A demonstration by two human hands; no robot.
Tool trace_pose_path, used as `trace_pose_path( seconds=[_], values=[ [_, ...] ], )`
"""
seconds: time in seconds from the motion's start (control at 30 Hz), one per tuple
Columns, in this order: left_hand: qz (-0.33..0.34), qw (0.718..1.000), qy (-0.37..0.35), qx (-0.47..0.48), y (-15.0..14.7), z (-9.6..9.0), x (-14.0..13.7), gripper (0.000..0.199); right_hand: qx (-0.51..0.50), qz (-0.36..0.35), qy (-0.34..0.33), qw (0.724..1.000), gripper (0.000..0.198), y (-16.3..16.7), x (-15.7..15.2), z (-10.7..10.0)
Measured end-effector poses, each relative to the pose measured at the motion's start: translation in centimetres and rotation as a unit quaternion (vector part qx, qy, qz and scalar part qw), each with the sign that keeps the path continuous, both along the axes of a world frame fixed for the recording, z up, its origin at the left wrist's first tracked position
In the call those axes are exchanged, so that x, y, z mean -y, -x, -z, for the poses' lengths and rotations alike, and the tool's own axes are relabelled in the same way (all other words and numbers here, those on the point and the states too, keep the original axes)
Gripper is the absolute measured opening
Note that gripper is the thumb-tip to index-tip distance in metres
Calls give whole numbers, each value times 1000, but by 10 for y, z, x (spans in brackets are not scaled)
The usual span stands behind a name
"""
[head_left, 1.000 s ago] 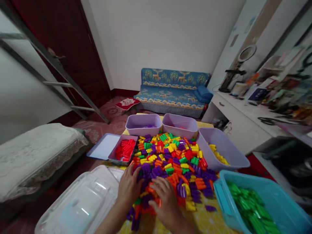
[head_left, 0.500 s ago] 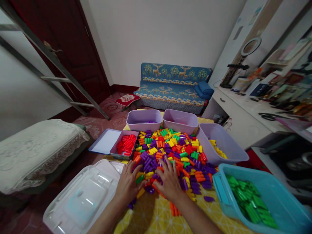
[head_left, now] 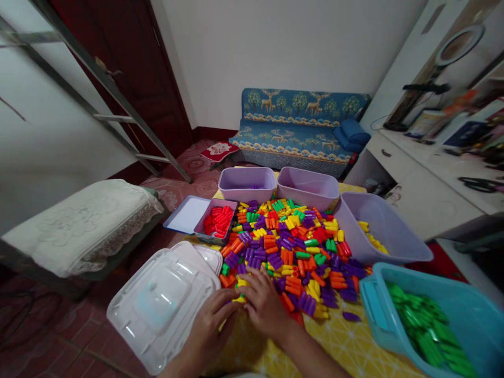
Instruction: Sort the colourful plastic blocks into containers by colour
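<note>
A heap of small tube-like plastic toy pieces (head_left: 271, 244) in purple, orange, yellow, green and red spreads over the table. My left hand (head_left: 214, 320) is at the heap's near edge, its fingers bent and pressed together. Beside it, my right hand (head_left: 264, 304) curls its fingers toward the left fingertips. Yellow toy pieces (head_left: 241, 297) show between the fingertips of both hands; the fingers hide how many there are. A tin (head_left: 200, 233) holding red pieces (head_left: 218, 220) stands left of the heap with its lid folded back.
Lilac bins (head_left: 247, 195) (head_left: 307, 198) stand behind the heap, and another lilac bin (head_left: 388, 252) with yellow pieces is right. A turquoise bin (head_left: 368, 310) holds green pieces. Clear plastic lids (head_left: 165, 294) lie left. A yellow patterned cloth (head_left: 338, 341) covers the table.
My hands were spread apart over the heap; now they have come together at its near edge, fingers curled around yellow pieces. The view has turned slightly left.
</note>
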State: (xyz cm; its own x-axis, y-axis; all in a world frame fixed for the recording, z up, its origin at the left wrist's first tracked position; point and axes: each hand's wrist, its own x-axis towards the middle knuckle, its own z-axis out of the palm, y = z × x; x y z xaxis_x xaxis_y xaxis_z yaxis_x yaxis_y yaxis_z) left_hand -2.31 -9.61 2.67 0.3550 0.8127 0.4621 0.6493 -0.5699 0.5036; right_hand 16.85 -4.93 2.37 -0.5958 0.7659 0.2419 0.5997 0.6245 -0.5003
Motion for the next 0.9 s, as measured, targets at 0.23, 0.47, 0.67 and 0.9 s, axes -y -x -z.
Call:
trace_pose_path(
  seconds=[0.23,0.47,0.67,0.9],
  values=[
    [-136,990,-29,-37,35,-7,-10,21,78,-35,39,996,47,26,12,15],
    [-194,972,27,-131,42,14,-7,52,98,175,-6,980,29,4,-32,15],
    [-227,945,20,-235,33,38,-3,85,44,48,-32,997,47,33,-43,-8],
    [-241,920,-30,-308,35,55,-1,79,93,-15,22,995,68,72,-65,5]
  ],
)
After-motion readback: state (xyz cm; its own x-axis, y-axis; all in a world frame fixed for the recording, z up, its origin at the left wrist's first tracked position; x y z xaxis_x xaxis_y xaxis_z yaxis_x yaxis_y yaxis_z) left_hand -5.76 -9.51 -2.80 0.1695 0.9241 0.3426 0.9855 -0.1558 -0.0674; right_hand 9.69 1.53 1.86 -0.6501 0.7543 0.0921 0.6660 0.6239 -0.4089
